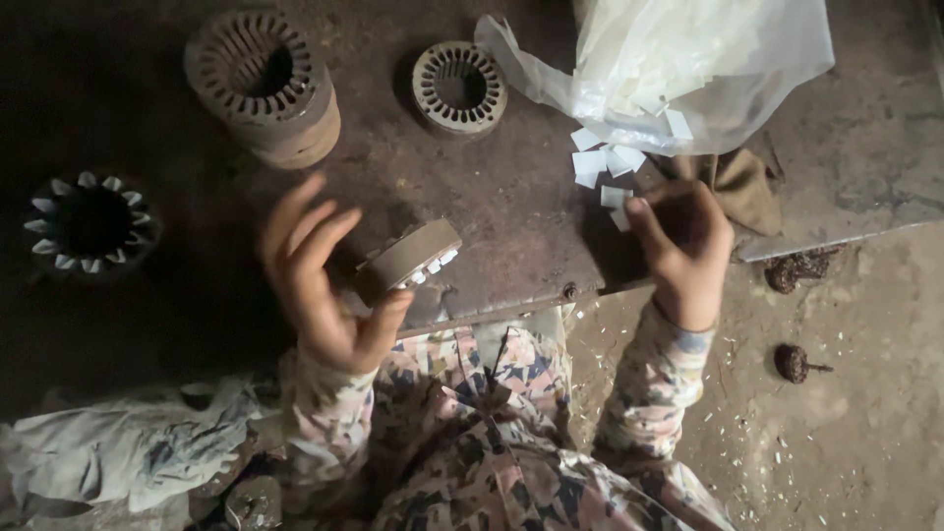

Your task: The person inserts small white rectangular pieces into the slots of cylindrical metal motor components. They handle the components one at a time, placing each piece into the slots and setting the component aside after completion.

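My left hand (320, 275) has its fingers spread and its thumb against a round slotted metal core (408, 261) tilted on its edge on the dark metal plate (511, 206). White paper slips stick out of the core's slots. My right hand (688, 246) reaches to a small heap of white paper slips (605, 167) and pinches one slip at the fingertips. The slips spill from a clear plastic bag (688, 59) at the plate's back right.
Two more slotted metal cores stand at the back: a tall one (264, 87) and a thin ring (459, 87). A core lined with white slips (90, 224) lies at far left. Crumpled cloth (128, 447) sits bottom left. Dirt floor (846, 393) with scraps lies right.
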